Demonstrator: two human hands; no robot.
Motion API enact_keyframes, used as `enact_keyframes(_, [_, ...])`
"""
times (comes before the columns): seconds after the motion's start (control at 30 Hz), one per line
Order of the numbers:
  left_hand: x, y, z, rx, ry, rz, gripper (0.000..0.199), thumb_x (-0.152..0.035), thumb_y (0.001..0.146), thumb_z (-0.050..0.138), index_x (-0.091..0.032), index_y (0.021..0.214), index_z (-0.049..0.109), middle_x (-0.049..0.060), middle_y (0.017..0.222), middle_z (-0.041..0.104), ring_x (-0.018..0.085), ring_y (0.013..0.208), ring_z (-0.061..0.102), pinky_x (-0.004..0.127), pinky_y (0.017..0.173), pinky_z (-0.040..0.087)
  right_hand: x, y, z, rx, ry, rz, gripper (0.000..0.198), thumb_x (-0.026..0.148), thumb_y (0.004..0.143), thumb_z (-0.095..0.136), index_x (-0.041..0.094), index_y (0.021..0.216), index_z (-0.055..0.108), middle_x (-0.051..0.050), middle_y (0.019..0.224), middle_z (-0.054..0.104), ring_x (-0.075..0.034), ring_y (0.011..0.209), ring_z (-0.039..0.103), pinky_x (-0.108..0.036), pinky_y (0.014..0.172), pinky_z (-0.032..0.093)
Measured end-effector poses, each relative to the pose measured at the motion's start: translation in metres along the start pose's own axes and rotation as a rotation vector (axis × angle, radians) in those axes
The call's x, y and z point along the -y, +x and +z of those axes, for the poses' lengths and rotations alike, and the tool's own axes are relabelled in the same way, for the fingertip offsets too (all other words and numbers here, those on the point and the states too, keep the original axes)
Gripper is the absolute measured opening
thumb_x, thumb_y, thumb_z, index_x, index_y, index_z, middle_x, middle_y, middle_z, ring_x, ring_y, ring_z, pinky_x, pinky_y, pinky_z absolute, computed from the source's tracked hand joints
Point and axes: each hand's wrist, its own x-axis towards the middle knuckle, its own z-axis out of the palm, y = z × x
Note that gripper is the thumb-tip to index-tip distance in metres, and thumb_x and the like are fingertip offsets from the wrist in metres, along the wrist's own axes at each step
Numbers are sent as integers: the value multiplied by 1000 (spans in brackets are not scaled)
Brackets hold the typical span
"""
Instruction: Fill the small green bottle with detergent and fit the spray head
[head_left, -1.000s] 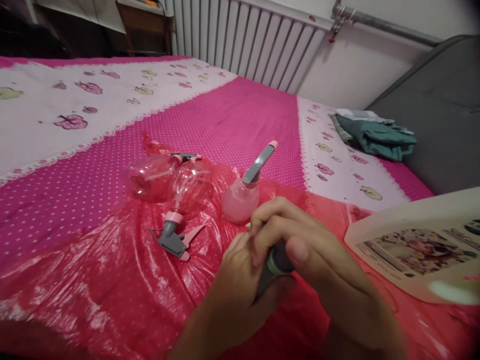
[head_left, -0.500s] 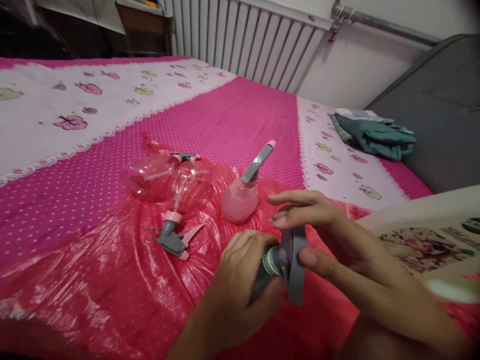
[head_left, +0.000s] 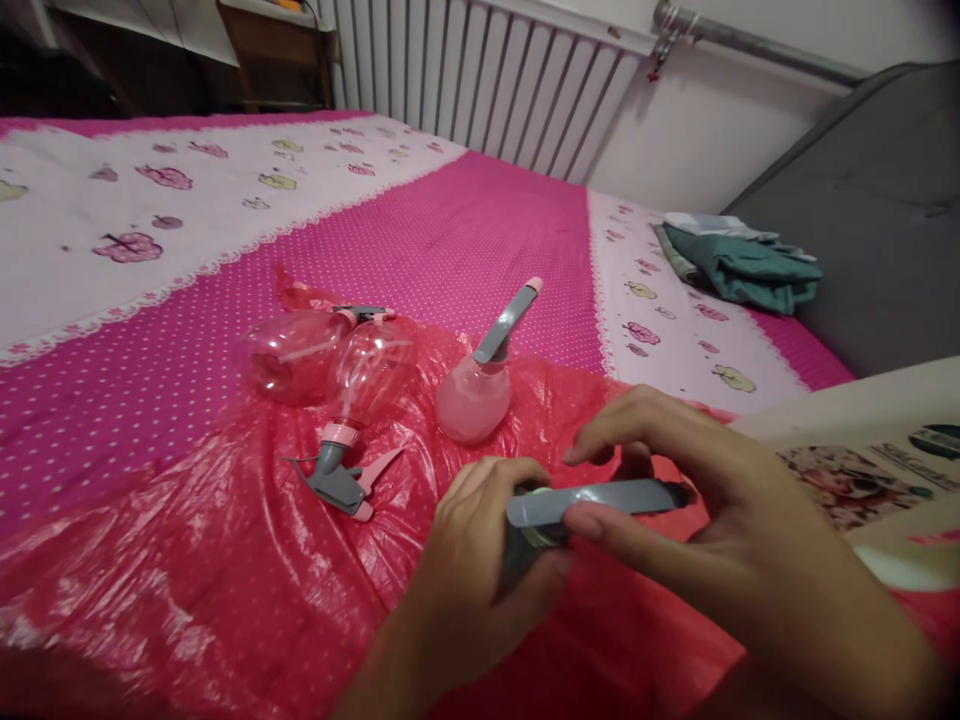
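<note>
My left hand is wrapped round a dark green spray bottle, most of which the fingers hide. On its neck sits a grey spray head, its long top pointing to the right. My right hand has its thumb against the near side of this spray head and its fingers bent over the far side. Beyond the hands stands a round spray bottle with cloudy contents and a grey and pink head. To the left, two clear spray bottles lie on their sides, the nearer one with its head towards me.
Crumpled red plastic sheeting lies under the bottles on a pink patterned bedspread. A cream bag or package with a printed picture is at the right. Folded green cloth rests by the grey headboard. A white radiator is behind.
The grey spray head has turned from pointing across my view to lying left to right. My right hand has turned with it and shifted slightly right; my left hand still grips the bottle.
</note>
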Motion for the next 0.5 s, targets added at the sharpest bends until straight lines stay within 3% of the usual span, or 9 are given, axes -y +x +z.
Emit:
enact_keyframes(0.17, [1, 2, 0, 6, 69, 77, 21, -40, 106, 60, -24, 120, 59, 5, 112, 69, 27, 102, 65, 44, 87, 47, 3, -4, 4, 66, -54, -6, 21, 16, 95, 71, 31, 109, 69, 14, 97, 65, 5, 79, 57, -1, 67, 43])
enact_keyframes(0.33, [-2, 4, 1, 6, 117, 119, 27, -46, 110, 53, -21, 116, 62, 5, 106, 70, 26, 97, 64, 42, 84, 47, 8, -16, 4, 120, -45, 108, 25, 32, 109, 58, 45, 128, 67, 10, 113, 61, 3, 89, 59, -8, 76, 46])
enact_keyframes(0.43, [-4, 3, 0, -6, 130, 148, 29, -47, 110, 52, -20, 111, 63, 5, 100, 68, 25, 92, 63, 40, 82, 46, 5, -25, -5, 194, 44, 132, 35, 53, 116, 42, 49, 142, 65, 4, 132, 58, -3, 116, 62, -10, 93, 55])
enact_keyframes(0.5, [-5, 4, -2, -13, 132, 166, 28, -46, 110, 52, -20, 110, 63, 4, 97, 67, 24, 90, 62, 38, 79, 45, -1, -29, -12, 167, 76, 136, 39, 51, 117, 38, 46, 140, 68, 4, 140, 57, -9, 138, 54, -13, 109, 54])
